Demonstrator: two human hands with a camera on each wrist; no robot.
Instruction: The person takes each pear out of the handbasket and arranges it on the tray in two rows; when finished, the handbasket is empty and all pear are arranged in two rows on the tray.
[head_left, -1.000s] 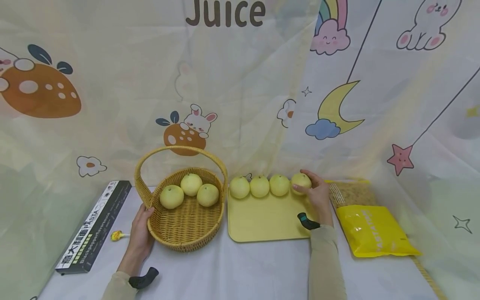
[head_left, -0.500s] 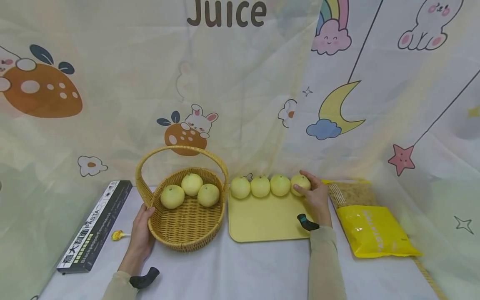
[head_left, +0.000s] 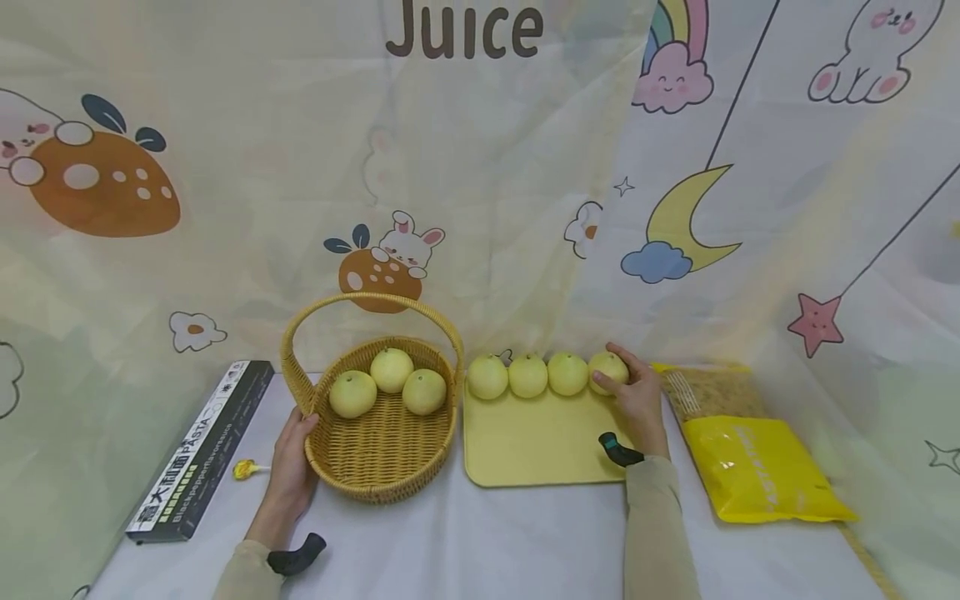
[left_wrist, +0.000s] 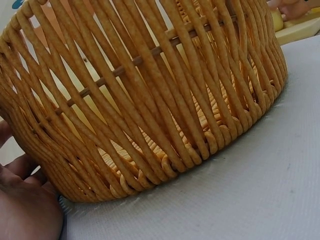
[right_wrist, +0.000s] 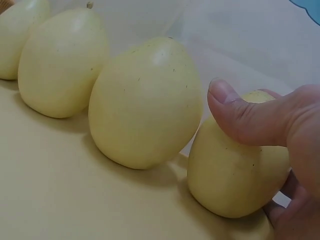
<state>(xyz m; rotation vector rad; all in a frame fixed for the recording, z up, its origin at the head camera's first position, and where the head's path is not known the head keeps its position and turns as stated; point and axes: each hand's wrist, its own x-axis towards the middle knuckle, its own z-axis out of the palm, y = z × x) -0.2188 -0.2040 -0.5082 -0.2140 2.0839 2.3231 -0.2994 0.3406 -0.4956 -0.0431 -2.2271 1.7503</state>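
My left hand (head_left: 291,468) grips the left side of the wicker basket (head_left: 378,454), near the foot of its tall arched handle. Three pale yellow pears (head_left: 352,395) lie inside toward the back. In the left wrist view, the basket's woven wall (left_wrist: 150,95) fills most of the picture and hides part of the fingers. My right hand (head_left: 639,404) holds the rightmost pear (right_wrist: 230,170) of a row on the yellow tray (head_left: 540,450), thumb in front and fingers mostly hidden behind. That pear is still at the tray's back right corner; several pears (right_wrist: 145,105) line up to its left.
A dark pasta box (head_left: 202,450) lies at the far left, with a lollipop (head_left: 246,469) between it and my left hand. To the right of the tray is a yellow pasta bag (head_left: 765,467). A printed curtain (head_left: 487,183) hangs right behind everything.
The whole head view has shifted slightly to the right. Both hands keep their grips on the basket and the rightmost pear, and neither object has visibly moved.
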